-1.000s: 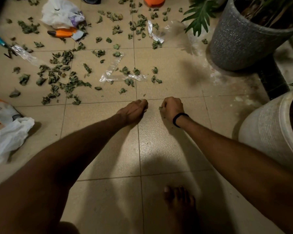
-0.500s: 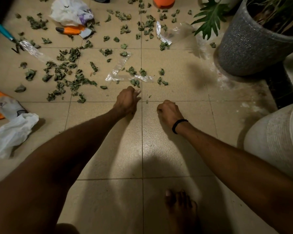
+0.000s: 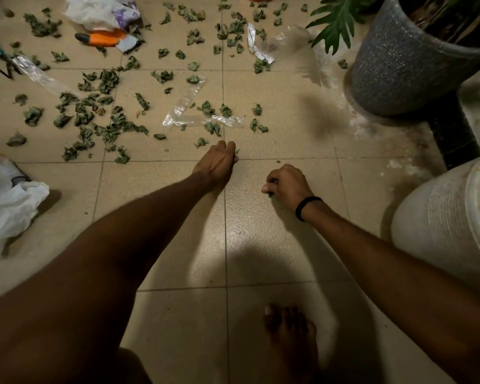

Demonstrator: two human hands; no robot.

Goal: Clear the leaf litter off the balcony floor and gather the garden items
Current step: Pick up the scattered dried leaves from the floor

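Green leaves [image 3: 108, 128] lie scattered over the far half of the tiled floor [image 3: 178, 231], thickest at far left. Right hand [image 3: 287, 185], near the middle, is curled round a few leaf bits [image 3: 270, 194]. Left hand [image 3: 216, 162], just left of it, has fingers bunched at a small scrap [image 3: 237, 151]; whether it pinches it I cannot tell. Plastic strips [image 3: 183, 106] lie among the leaves, an orange tool [image 3: 103, 38] beyond. Grey pot [image 3: 405, 65] stands far right, white pot [image 3: 441, 217] nearer.
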